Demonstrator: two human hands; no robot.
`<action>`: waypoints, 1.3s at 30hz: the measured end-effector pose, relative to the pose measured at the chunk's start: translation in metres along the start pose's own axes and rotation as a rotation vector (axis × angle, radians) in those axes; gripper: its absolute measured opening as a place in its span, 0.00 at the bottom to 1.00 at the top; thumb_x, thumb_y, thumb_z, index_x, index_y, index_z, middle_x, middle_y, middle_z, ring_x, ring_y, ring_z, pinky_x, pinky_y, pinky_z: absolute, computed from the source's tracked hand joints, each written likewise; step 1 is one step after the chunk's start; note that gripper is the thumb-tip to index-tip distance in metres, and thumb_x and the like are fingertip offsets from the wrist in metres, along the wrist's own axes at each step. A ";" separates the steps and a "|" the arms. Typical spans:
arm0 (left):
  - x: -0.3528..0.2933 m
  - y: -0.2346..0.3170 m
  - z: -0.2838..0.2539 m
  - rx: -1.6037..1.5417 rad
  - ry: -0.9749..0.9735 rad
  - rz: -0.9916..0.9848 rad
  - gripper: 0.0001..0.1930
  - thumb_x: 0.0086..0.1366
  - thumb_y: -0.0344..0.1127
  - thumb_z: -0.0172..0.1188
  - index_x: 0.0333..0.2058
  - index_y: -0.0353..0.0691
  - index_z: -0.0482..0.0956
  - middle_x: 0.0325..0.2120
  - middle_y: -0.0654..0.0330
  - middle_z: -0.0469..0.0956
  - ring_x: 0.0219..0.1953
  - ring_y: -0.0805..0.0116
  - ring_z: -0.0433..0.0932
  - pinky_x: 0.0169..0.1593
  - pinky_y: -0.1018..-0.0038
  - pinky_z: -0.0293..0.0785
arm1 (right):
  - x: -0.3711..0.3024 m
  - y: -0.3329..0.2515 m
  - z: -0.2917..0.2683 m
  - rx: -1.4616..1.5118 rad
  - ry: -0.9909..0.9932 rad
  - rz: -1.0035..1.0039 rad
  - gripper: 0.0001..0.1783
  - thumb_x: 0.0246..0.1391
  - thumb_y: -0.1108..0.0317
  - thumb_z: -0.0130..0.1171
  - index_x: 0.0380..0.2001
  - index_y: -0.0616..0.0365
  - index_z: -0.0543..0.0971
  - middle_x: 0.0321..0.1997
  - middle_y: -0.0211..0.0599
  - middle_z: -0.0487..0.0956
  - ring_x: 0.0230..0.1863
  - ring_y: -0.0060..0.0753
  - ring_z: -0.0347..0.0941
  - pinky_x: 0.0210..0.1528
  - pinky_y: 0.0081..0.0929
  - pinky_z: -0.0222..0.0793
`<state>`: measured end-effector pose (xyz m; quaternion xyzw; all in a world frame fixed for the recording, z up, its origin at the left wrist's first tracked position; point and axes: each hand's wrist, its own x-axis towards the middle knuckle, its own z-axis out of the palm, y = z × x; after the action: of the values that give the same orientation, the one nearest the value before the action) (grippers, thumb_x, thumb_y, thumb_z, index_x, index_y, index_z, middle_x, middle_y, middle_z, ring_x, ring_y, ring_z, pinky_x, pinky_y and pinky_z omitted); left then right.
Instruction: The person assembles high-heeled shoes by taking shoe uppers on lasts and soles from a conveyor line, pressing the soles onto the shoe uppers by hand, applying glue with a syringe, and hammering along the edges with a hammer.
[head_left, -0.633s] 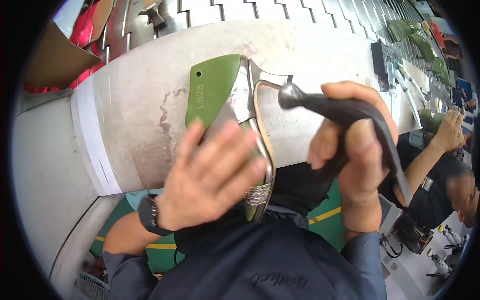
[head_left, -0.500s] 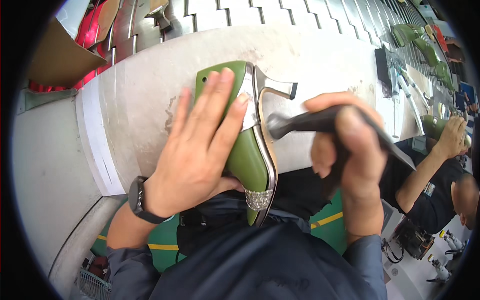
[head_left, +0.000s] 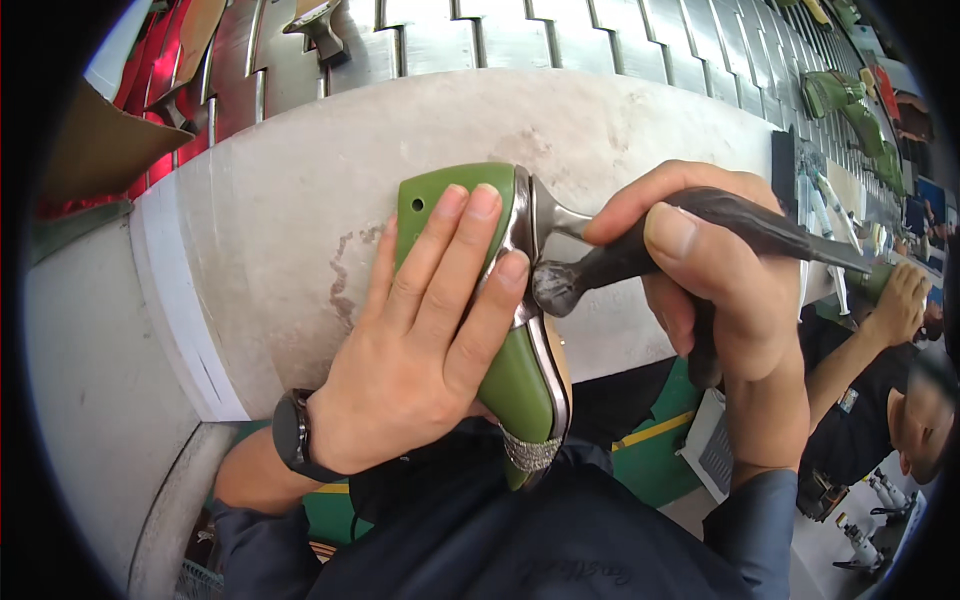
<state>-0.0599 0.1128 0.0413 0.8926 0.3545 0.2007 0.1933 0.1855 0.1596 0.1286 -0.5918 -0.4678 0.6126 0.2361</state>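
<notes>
A high-heeled shoe (head_left: 560, 400) with silver straps and a glittering toe band lies on its side around a green shoe last (head_left: 517, 375). My left hand (head_left: 415, 335) holds it, fingers stretched over the last and the silver strap; the thumb is mostly hidden. My right hand (head_left: 735, 265) is closed around the dark head of a shoemaker's hammer (head_left: 620, 255), its handle pointing down. The hammer's round face touches or nearly touches the shoe's edge by the heel (head_left: 560, 215), which the right fingers partly cover.
The shoe rests over a pale, stained worktop (head_left: 290, 220). Beyond it runs a metal slatted conveyor (head_left: 430, 45) with green lasts (head_left: 832, 93) at the far right. Syringe-like tubes (head_left: 830, 205) lie to the right. A co-worker's hand (head_left: 900, 305) is at the right edge.
The hammer's face has moved from the middle of the sole up to the edge by the heel, its head now more level. The shoe sits slightly lower and further right in view.
</notes>
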 end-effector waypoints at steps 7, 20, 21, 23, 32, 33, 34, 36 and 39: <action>-0.003 -0.002 0.007 -0.007 0.066 0.008 0.36 0.68 0.32 0.59 0.73 0.34 0.59 0.72 0.30 0.60 0.73 0.33 0.64 0.66 0.34 0.67 | -0.022 0.033 -0.002 0.331 -0.055 -0.058 0.14 0.61 0.67 0.61 0.41 0.70 0.84 0.17 0.29 0.77 0.14 0.14 0.67 0.17 0.17 0.59; -0.004 0.023 0.004 -0.046 0.134 -0.094 0.61 0.43 0.41 0.82 0.73 0.30 0.57 0.74 0.28 0.55 0.75 0.30 0.58 0.70 0.31 0.58 | -0.020 0.024 0.009 0.100 0.038 -0.135 0.23 0.66 0.55 0.54 0.41 0.69 0.84 0.11 0.29 0.69 0.10 0.18 0.60 0.16 0.19 0.55; -0.004 0.025 0.007 0.005 0.130 -0.107 0.71 0.26 0.43 0.86 0.74 0.33 0.59 0.75 0.32 0.53 0.77 0.31 0.55 0.71 0.30 0.55 | -0.027 0.035 0.009 0.201 0.072 -0.159 0.20 0.67 0.57 0.58 0.41 0.65 0.86 0.14 0.30 0.73 0.13 0.19 0.65 0.19 0.22 0.63; 0.004 0.029 -0.009 0.080 0.020 -0.006 0.68 0.33 0.44 0.84 0.75 0.35 0.57 0.76 0.33 0.51 0.78 0.32 0.53 0.73 0.31 0.51 | -0.047 0.060 0.017 0.296 0.217 -0.227 0.19 0.68 0.59 0.58 0.43 0.68 0.85 0.14 0.30 0.73 0.13 0.20 0.65 0.19 0.21 0.63; 0.019 0.026 -0.003 0.080 0.015 0.432 0.36 0.45 0.54 0.74 0.51 0.42 0.78 0.48 0.60 0.81 0.56 0.56 0.81 0.75 0.42 0.56 | -0.153 0.087 0.025 0.519 0.518 -0.694 0.26 0.64 0.57 0.62 0.48 0.77 0.80 0.19 0.30 0.77 0.17 0.18 0.69 0.21 0.18 0.62; 0.020 0.028 -0.001 0.084 0.014 0.438 0.36 0.45 0.54 0.74 0.51 0.42 0.78 0.48 0.60 0.81 0.56 0.56 0.81 0.75 0.42 0.56 | -0.156 0.082 0.029 0.638 0.518 -0.779 0.22 0.64 0.60 0.61 0.48 0.74 0.81 0.20 0.29 0.77 0.17 0.16 0.69 0.21 0.16 0.61; 0.022 0.031 0.000 0.082 0.010 0.432 0.35 0.46 0.54 0.74 0.51 0.42 0.78 0.48 0.59 0.81 0.55 0.56 0.81 0.74 0.42 0.57 | -0.151 0.084 0.034 0.640 0.521 -0.785 0.22 0.64 0.60 0.61 0.48 0.74 0.81 0.20 0.29 0.77 0.17 0.16 0.69 0.21 0.16 0.61; 0.022 0.032 0.001 0.081 0.003 0.433 0.34 0.47 0.53 0.74 0.51 0.42 0.78 0.47 0.59 0.81 0.54 0.55 0.81 0.74 0.42 0.57 | -0.136 0.088 0.042 0.304 0.183 -0.335 0.18 0.65 0.64 0.62 0.47 0.71 0.83 0.21 0.29 0.79 0.18 0.13 0.68 0.20 0.15 0.60; 0.020 0.027 0.001 0.081 0.033 0.437 0.34 0.49 0.53 0.74 0.51 0.42 0.77 0.47 0.59 0.81 0.53 0.55 0.81 0.74 0.43 0.57 | -0.124 0.070 0.040 0.378 0.245 -0.283 0.14 0.64 0.68 0.64 0.46 0.68 0.84 0.23 0.27 0.80 0.20 0.12 0.69 0.23 0.16 0.63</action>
<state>-0.0311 0.1088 0.0582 0.9518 0.1637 0.2379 0.1033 0.1892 0.0116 0.1254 -0.5357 -0.3910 0.5738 0.4805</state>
